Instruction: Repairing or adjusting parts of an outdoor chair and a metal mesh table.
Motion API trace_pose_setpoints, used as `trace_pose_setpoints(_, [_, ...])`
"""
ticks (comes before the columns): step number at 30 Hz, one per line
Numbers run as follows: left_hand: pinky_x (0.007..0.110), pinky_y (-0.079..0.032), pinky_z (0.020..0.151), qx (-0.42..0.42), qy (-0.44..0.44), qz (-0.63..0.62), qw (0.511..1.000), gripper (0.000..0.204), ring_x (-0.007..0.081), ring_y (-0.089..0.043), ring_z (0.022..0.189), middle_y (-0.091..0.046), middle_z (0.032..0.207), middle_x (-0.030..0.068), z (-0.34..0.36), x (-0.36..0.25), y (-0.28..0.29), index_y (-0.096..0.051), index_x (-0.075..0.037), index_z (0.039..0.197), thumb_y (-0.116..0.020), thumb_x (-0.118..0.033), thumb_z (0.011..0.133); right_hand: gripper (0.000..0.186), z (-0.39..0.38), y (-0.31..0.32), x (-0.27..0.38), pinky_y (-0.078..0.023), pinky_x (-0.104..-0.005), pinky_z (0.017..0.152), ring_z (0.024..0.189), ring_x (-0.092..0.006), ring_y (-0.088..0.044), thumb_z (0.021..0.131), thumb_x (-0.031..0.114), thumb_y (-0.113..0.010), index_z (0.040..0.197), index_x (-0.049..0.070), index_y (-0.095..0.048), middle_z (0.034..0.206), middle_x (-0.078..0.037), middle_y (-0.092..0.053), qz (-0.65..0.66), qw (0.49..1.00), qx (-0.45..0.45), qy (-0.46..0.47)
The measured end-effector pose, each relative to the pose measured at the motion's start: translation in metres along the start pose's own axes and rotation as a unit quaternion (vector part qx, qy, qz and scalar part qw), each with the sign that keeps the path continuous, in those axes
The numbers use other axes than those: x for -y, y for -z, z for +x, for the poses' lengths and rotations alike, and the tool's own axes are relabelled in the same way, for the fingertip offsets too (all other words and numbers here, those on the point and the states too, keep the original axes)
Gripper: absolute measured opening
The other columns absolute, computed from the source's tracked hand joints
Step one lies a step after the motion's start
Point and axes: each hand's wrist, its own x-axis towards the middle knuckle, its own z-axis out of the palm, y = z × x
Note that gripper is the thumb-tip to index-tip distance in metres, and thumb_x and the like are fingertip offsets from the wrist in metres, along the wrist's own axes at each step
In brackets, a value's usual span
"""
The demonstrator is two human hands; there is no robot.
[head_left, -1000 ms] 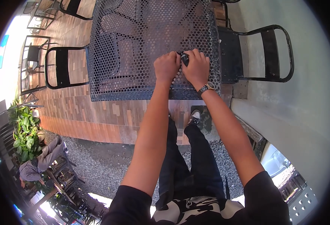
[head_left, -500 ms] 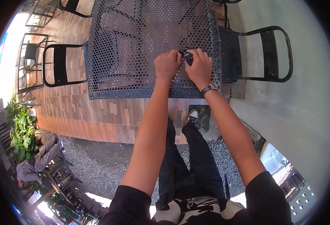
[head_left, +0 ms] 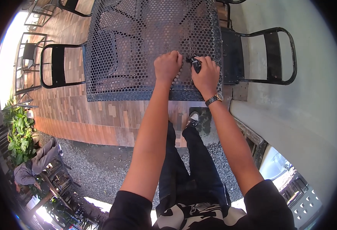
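Observation:
Over the near part of a dark metal table (head_left: 134, 74) with a perforated top, both my arms reach forward. My right hand (head_left: 207, 76) is closed on a small black object (head_left: 196, 65) with a pale grey mark; its exact kind cannot be made out. A dark bit of it sticks out toward the left hand. Just to the left, my left hand (head_left: 167, 67) is curled into a fist, knuckles up. Whatever may be inside that fist is hidden. A narrow gap separates the fist from the black object.
A black metal chair (head_left: 58, 66) stands at the table's left side and another black chair (head_left: 273, 55) at its right, near a pale wall (head_left: 314, 88). Leafy plants (head_left: 21, 134) and a seated person (head_left: 26, 173) are at lower left. Wood-look flooring (head_left: 72, 115) meets gravel (head_left: 99, 172).
My hands have moved apart: the left fist shifted slightly left, and the right hand moved slightly right and nearer with the black object. The view has shifted a little.

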Motion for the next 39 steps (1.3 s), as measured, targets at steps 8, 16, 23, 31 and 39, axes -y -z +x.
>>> trace_pose_setpoints(8, [0.043,-0.05,0.053,-0.009,-0.011,-0.002,1.0,0.029,0.0319,-0.065,0.06,-0.067,0.068,0.0105,0.004,-0.004,0.001,-0.06,-0.01,0.07,-0.059,-0.029,0.091,0.027,0.024,-0.002,-0.007,-0.04,-0.0417,0.08,0.094,-0.0277,-0.058,0.078,0.022,-0.071,0.103,0.015,-0.064,0.097,-0.004,-0.058,-0.018,1.0,-0.007,0.012])
trace_pose_setpoints(16, [0.04,-0.051,0.055,-0.005,-0.015,0.032,0.999,0.022,0.0278,-0.066,0.06,-0.068,0.068,0.0073,0.0,0.002,0.002,-0.062,-0.012,0.071,-0.063,-0.027,0.087,0.029,0.004,0.009,-0.016,-0.04,-0.0413,0.078,0.094,-0.0268,-0.058,0.077,0.023,-0.072,0.104,0.015,-0.063,0.096,-0.005,-0.058,-0.008,0.999,0.013,0.03])
trace_pose_setpoints(23, [0.043,-0.05,0.055,-0.016,-0.018,0.009,1.0,0.031,0.0317,-0.065,0.06,-0.066,0.068,0.0101,0.003,-0.004,0.0,-0.058,-0.009,0.068,-0.06,-0.029,0.091,0.028,0.031,0.003,-0.021,-0.041,-0.0418,0.077,0.091,-0.0275,-0.058,0.077,0.023,-0.073,0.102,0.014,-0.063,0.096,-0.005,-0.059,-0.034,0.999,-0.022,0.026])
trace_pose_setpoints(31, [0.042,-0.052,0.056,0.012,-0.007,0.051,0.999,0.026,0.0299,-0.066,0.061,-0.068,0.069,0.0084,0.003,-0.002,0.005,-0.062,-0.01,0.071,-0.061,-0.029,0.089,0.031,0.01,0.019,-0.033,-0.039,-0.0408,0.078,0.092,-0.0265,-0.057,0.075,0.022,-0.074,0.103,0.015,-0.063,0.096,-0.004,-0.056,0.001,0.998,0.019,0.065])
trace_pose_setpoints(39, [0.042,-0.051,0.053,-0.015,-0.02,0.044,0.999,0.029,0.0308,-0.065,0.057,-0.067,0.066,0.0099,0.004,-0.001,0.001,-0.06,-0.009,0.066,-0.059,-0.027,0.089,0.027,0.03,0.009,-0.032,-0.04,-0.0407,0.077,0.091,-0.0267,-0.057,0.077,0.024,-0.073,0.1,0.014,-0.063,0.095,-0.005,-0.058,-0.01,0.999,-0.018,0.043])
